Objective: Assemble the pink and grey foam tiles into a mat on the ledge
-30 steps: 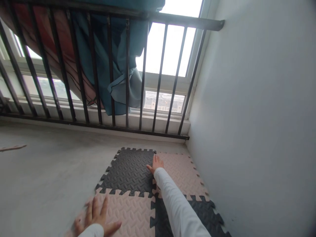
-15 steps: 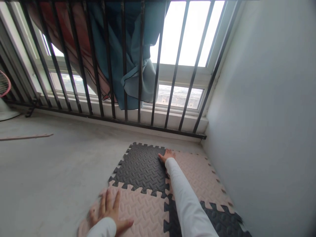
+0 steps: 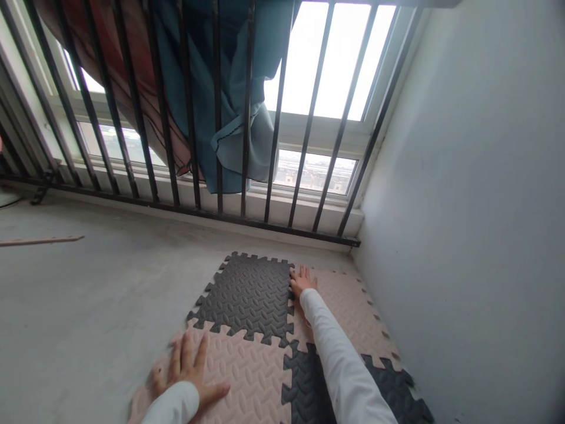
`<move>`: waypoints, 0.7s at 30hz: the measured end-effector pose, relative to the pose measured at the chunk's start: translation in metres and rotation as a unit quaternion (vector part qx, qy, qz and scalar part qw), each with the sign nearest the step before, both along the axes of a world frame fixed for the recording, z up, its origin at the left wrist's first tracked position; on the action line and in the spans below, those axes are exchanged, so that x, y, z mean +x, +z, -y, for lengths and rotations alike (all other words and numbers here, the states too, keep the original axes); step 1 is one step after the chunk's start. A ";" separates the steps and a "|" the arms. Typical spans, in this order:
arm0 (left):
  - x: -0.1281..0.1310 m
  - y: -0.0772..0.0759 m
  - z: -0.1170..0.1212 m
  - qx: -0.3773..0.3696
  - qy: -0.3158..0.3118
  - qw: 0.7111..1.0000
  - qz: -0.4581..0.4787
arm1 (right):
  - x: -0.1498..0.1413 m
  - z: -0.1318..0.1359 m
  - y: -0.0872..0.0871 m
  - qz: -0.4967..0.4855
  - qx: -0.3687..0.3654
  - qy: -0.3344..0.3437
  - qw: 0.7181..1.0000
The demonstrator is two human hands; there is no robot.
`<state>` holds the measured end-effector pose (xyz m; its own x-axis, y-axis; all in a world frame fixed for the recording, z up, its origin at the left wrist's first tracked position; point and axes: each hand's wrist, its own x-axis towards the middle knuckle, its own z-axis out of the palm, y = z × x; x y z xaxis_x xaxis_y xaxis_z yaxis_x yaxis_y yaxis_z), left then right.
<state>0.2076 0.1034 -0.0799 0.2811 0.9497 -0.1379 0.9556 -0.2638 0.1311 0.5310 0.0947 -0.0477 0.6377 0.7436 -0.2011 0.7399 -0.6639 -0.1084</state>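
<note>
Nearest, the left hand [image 3: 188, 371] lies flat with its fingers spread wide on the near pink tile [image 3: 251, 377], by that tile's left edge, much as it does a second ago; it grips nothing. The near dark tile [image 3: 304, 377] sits just right of this one, partly under the right sleeve [image 3: 342, 365]. Beyond, the far dark tile [image 3: 247, 297] joins the near pink tile along a toothed seam.

The change is at the right hand [image 3: 303, 281]. A moment ago its thumb reaches out over the far dark tile; now the thumb is drawn in and the hand, narrower but unclenched and holding nothing, rests on the far pink tile [image 3: 344, 300], right at the seam with its dark neighbour. For the mat work, this seems to bring the contact onto the pink side of that joint and to bare more of its teeth, which look meshed lower down, though hand and sleeve hide too much to be sure of its whole length.

Past the tiles, the black railing [image 3: 256, 224] stands before the hanging blue cloth [image 3: 203, 118] and window [image 3: 300, 70].
</note>
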 end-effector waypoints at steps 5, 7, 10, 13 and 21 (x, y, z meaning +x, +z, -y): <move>-0.001 -0.003 -0.002 -0.011 -0.005 1.000 0.012 | -0.006 0.000 0.004 0.005 -0.014 -0.014 1.000; -0.002 -0.003 -0.002 -0.018 -0.007 1.000 0.016 | -0.006 -0.001 0.010 0.033 -0.021 0.025 0.999; -0.002 -0.004 -0.002 -0.012 -0.004 1.000 0.017 | -0.007 -0.001 0.015 0.056 -0.014 0.052 0.997; -0.001 -0.005 -0.002 0.004 -0.002 1.000 0.006 | -0.010 0.001 0.015 0.052 0.016 0.049 0.997; -0.002 -0.001 -0.001 0.014 -0.004 1.000 -0.020 | -0.009 0.024 0.016 -0.034 0.000 0.018 0.999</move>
